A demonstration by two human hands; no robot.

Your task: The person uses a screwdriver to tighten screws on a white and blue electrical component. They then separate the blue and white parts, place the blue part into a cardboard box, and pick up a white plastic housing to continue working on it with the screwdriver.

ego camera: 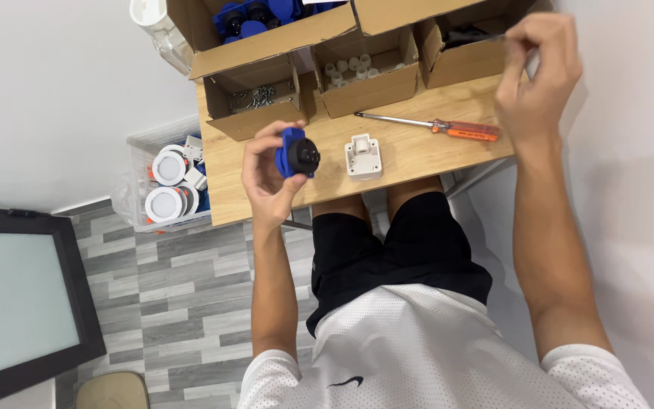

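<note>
The left hand (270, 170), left of centre in the frame, is closed around a blue plastic part (295, 153) with a black round face, holding it just above the near edge of the wooden table (418, 155). The right hand (537, 72), at the upper right, has its fingers pinched together over the open cardboard box (463, 57) there — something small and pale seems to sit between the fingertips, though I cannot tell what it is.

To do this well, it looks wise to keep the blue part steady with its black face turned up and clear of the thumb, and to lift the right hand straight out of the box so the pinched piece does not catch the flap.

On the table, a white plastic base (362, 155) lies just beside the blue part, and an orange-handled screwdriver (433, 125) lies near the right hand. Along the far edge stand more boxes: one with screws (255, 97), one with small white pieces (353, 68), a larger one with blue parts (255, 15).

The room has white walls and grey wood-look flooring (175, 303) — a clear bin of round white pieces (164, 185) stands at the table's left end.
</note>
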